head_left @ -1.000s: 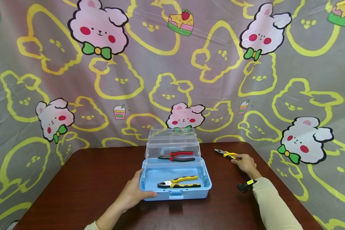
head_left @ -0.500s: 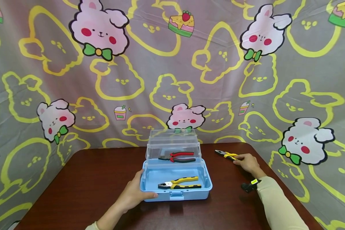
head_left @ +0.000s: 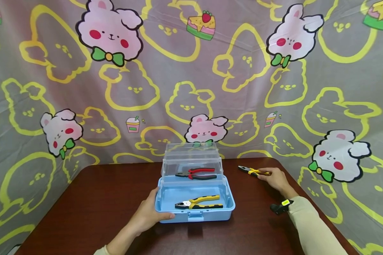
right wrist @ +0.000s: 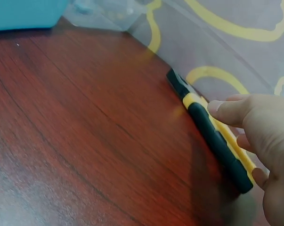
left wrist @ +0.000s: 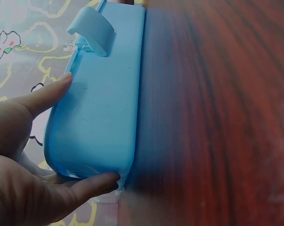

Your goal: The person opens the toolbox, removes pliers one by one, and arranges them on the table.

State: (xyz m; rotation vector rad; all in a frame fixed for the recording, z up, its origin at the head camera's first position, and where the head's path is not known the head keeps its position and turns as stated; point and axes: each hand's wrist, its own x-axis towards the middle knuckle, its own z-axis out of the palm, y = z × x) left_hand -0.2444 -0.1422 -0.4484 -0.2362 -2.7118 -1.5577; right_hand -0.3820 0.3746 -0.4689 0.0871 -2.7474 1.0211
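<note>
My left hand (head_left: 148,210) grips the left front corner of a light blue toolbox (head_left: 210,215), thumb along its front wall. In the left wrist view the thumb lies on the box (left wrist: 97,103) below its raised latch (left wrist: 92,30). Yellow-and-black pliers (head_left: 196,205) lie inside the box. Red-and-black pliers (head_left: 201,176) rest in the clear tray above. At the table's right, my right hand (head_left: 276,180) hovers at the handles of another yellow-and-black pair of pliers (head_left: 250,171). Its fingers are loosely bent beside the handles (right wrist: 217,141); contact is hard to tell.
The toolbox's clear stepped trays (head_left: 191,154) stand raised at the back. A dark red-brown wooden table (head_left: 115,191) carries everything. Behind it hangs a patterned curtain (head_left: 185,71), close to the far edge. A black wrist camera (head_left: 281,207) sits at my right wrist.
My right hand has drawn slightly to the right, showing more of the pliers' handles. Those pliers stay put on the table. My left hand keeps its hold on the toolbox.
</note>
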